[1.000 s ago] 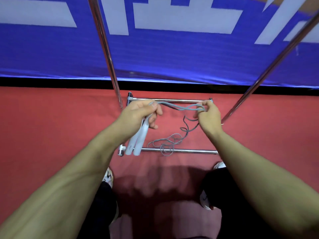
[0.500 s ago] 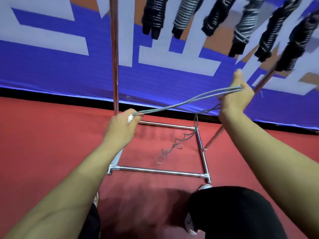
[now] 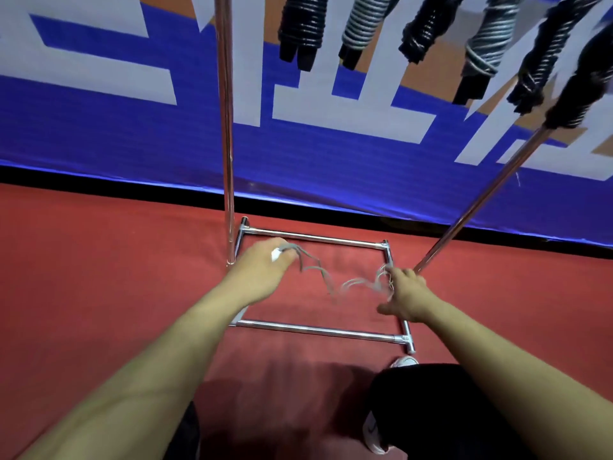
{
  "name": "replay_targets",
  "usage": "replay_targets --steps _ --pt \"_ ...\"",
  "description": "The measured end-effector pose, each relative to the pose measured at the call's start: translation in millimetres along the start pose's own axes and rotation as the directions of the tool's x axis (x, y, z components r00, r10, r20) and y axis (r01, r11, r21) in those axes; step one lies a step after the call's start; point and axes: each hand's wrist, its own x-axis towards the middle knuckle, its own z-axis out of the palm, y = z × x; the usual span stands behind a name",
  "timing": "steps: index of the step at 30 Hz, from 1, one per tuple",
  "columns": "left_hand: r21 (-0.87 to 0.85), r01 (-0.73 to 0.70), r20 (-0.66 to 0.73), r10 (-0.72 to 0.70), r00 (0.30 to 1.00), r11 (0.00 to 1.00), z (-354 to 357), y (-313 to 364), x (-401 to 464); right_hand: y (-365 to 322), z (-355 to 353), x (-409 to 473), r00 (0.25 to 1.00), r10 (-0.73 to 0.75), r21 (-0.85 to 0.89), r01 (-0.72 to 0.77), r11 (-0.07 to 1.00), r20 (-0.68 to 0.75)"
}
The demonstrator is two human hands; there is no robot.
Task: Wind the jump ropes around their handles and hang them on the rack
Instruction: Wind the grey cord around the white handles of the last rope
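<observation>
My left hand (image 3: 262, 268) is closed around the white handles (image 3: 276, 254) of a grey jump rope; only their tips show past my fingers. The grey rope (image 3: 326, 277) sags in loose kinks from there across to my right hand (image 3: 406, 293), which grips a bunch of its strands near the rack's right base corner. Both hands are low, over the chrome rack base (image 3: 318, 330). Several wound jump ropes (image 3: 365, 24), black and grey, hang from the top of the rack.
Two chrome rack uprights (image 3: 227, 127) rise from the base, the right one (image 3: 481, 200) slanting across the view. A blue and white banner (image 3: 132, 134) backs the red floor (image 3: 99, 277). My dark trouser leg (image 3: 431, 410) and white shoe (image 3: 373, 433) are below.
My right hand has dropped from up by the banner down to the rack base. The rope, taut half a second ago, now hangs slack and kinked between my hands.
</observation>
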Motion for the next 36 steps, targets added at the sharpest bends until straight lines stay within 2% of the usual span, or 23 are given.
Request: replay_targets --steps 3,5,7,9,11,14,16,18,20,22,24,27,29,30,33,36 --pt "0.064 -0.063 0.172 0.051 0.984 0.996 15.1 7.5 -3.9 -27.1 11.5 -9.8 0.987 -0.156 0.190 0.144 0.971 0.048" --pt "0.026 -0.078 0.227 0.071 0.971 0.997 19.3 12.5 -5.5 -47.5 14.7 -14.7 0.956 -0.288 0.343 0.252 0.905 0.058" --pt "-0.073 -0.074 0.245 0.090 0.965 0.995 20.2 21.2 -6.9 -69.2 19.4 -21.0 0.886 -0.463 0.449 0.408 0.795 0.014" --pt "-0.157 -0.078 0.252 0.116 0.961 0.985 19.0 32.2 -8.4 -86.0 27.7 -25.3 0.813 -0.567 0.585 0.525 0.617 -0.132" --pt "-0.244 -0.057 0.250 0.120 0.961 0.968 15.8 42.8 -12.3 -90.2 36.5 -25.7 0.808 -0.493 0.636 0.570 0.520 -0.322" --pt "-0.279 -0.013 0.263 0.090 0.961 0.960 11.8 42.3 -16.4 -82.3 35.9 -15.2 0.827 -0.310 0.532 0.545 0.648 -0.470" --pt "-0.173 -0.015 0.246 0.058 0.968 0.985 11.3 33.2 -15.1 -70.9 24.5 -3.6 0.816 -0.208 0.517 0.517 0.682 -0.540" --pt "0.004 -0.059 0.117 0.058 0.991 0.998 6.0 23.0 -9.6 -58.8 5.3 5.5 0.747 -0.109 0.478 0.523 0.705 -0.656" --pt "0.078 -0.081 -0.045 0.085 0.995 0.994 -4.3 14.8 -2.7 -46.1 -10.5 7.4 0.650 -0.062 0.394 0.530 0.751 -0.758" --pt "0.121 -0.054 -0.138 0.071 0.988 0.991 -14.1 5.9 5.0 -34.0 -19.1 11.5 0.653 0.046 0.472 0.496 0.729 -0.756" --pt "0.193 -0.014 -0.147 0.043 0.988 0.981 -15.1 -1.7 10.1 -25.9 -23.3 20.8 0.709 0.157 0.620 0.459 0.637 -0.687" --pt "0.258 0.013 -0.110 0.016 0.994 0.966 -5.4 -6.5 11.8 -22.9 -30.8 30.1 0.797 0.292 0.825 0.399 0.401 -0.528" --pt "0.270 0.016 -0.101 0.012 0.995 0.963 -0.3 -8.5 10.7 -22.8 -33.5 31.6 0.827 0.326 0.882 0.376 0.283 -0.458" --pt "0.262 0.032 -0.110 -0.004 0.994 0.964 0.4 -9.4 11.0 -22.1 -34.1 31.2 0.820 0.335 0.878 0.376 0.297 -0.464" --pt "0.210 0.077 -0.141 -0.048 0.989 0.975 -0.3 -8.5 13.3 -16.6 -31.9 32.6 0.778 0.290 0.795 0.399 0.458 -0.558" --pt "0.181 0.039 -0.152 -0.011 0.988 0.983 0.6 -8.5 11.8 -14.3 -28.3 37.1 0.802 0.274 0.793 0.355 0.496 -0.531"
